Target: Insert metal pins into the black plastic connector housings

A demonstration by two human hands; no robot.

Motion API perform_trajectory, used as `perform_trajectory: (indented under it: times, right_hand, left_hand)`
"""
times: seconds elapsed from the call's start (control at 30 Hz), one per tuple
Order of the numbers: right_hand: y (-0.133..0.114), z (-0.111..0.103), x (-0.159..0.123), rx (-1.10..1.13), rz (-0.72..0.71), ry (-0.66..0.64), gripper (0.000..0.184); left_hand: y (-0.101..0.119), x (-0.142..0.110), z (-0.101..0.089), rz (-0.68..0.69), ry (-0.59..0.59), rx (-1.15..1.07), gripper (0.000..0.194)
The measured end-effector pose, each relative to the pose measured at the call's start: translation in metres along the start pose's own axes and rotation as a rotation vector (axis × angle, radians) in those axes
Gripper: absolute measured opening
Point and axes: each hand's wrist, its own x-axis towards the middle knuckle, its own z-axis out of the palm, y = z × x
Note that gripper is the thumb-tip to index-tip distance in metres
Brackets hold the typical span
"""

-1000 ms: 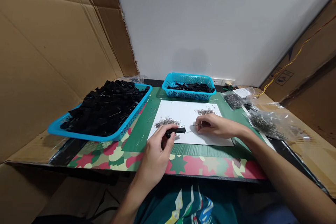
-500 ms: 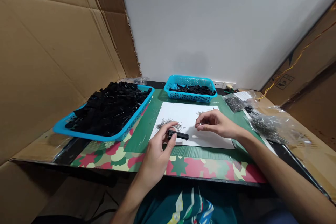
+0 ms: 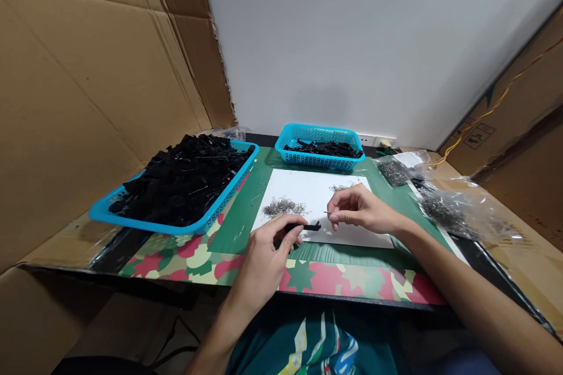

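My left hand [image 3: 271,245] is closed on a small black plastic part [image 3: 312,227], whose narrow end sticks out to the right past the fingertips; the rest is hidden by the fingers. To its right, my right hand [image 3: 358,209] pinches a thin metal pin [image 3: 326,212] that points left towards the part, with a gap between them. Both hands are above a white sheet [image 3: 314,187]. Beyond the left hand lies a pile of small wire pieces [image 3: 282,207]; a smaller pile of wire pieces [image 3: 341,187] lies just behind the right hand.
A large blue basket [image 3: 229,192] heaped with black parts stands at left, and a smaller blue basket [image 3: 323,161] with black parts at the back. On the right lie plastic bags of metal pieces [image 3: 446,214]. Cardboard [image 3: 88,76] walls the left side.
My left hand has turned the black part, so less of it shows and its end points right. My right hand has barely moved and still pinches the pin.
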Motion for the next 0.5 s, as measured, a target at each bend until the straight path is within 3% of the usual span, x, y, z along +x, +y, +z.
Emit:
perform_trajectory:
  times: [0.17, 0.5]
  right_hand:
    - [0.002, 0.002, 0.000, 0.020, 0.018, -0.036, 0.029]
    - [-0.003, 0.029, 0.002, 0.093, -0.032, -0.022, 0.030]
  left_hand:
    - [0.005, -0.002, 0.000, 0.131, -0.011, 0.104, 0.023]
    - [0.010, -0.006, 0.009, 0.170, -0.079, 0.160, 0.020]
